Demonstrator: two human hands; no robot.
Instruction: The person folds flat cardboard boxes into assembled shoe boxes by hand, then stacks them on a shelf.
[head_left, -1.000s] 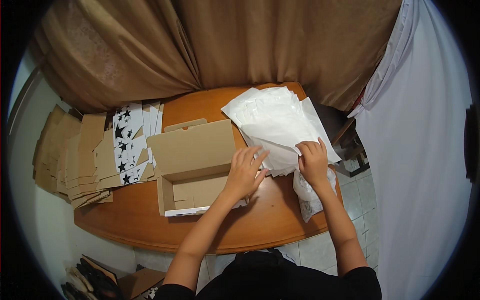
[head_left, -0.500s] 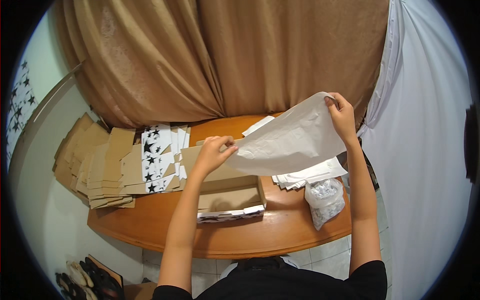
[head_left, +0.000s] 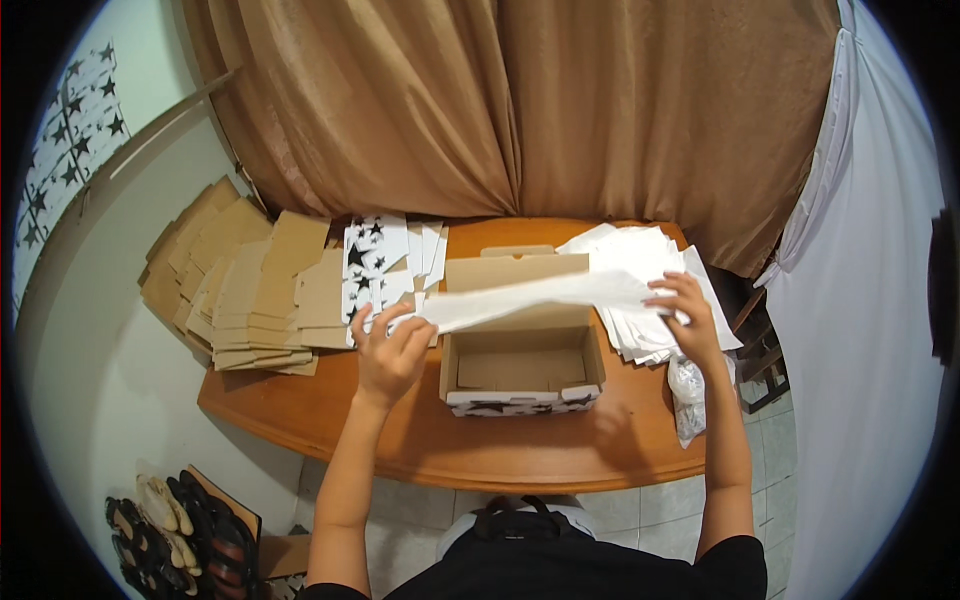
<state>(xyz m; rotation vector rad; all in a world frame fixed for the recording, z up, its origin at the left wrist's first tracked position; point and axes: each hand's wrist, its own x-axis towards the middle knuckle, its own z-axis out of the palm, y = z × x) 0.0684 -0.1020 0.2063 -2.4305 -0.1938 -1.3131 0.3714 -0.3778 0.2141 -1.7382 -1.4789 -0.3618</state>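
A sheet of white tissue paper [head_left: 535,298] is stretched between my two hands, seen nearly edge-on. My left hand [head_left: 390,352] pinches its left end, and my right hand [head_left: 686,312] grips its right end. Below the sheet stands an open cardboard box [head_left: 520,362], brown inside, with black stars on its white front. Its raised lid [head_left: 475,273] is partly hidden behind the paper. A stack of white paper sheets [head_left: 640,340] lies behind and beside my right hand.
Flat brown cardboard blanks [head_left: 255,290] and star-printed white ones [head_left: 378,262] are piled on the left of the wooden table [head_left: 400,440]. A clear plastic bag [head_left: 688,400] sits by my right forearm. Shoes [head_left: 175,530] stand on a rack at lower left; curtains [head_left: 660,110] hang behind.
Both hands have lowered the sheet and turned it from a broad, tilted face to a narrow, nearly level band over the box. The whole view has shifted too.
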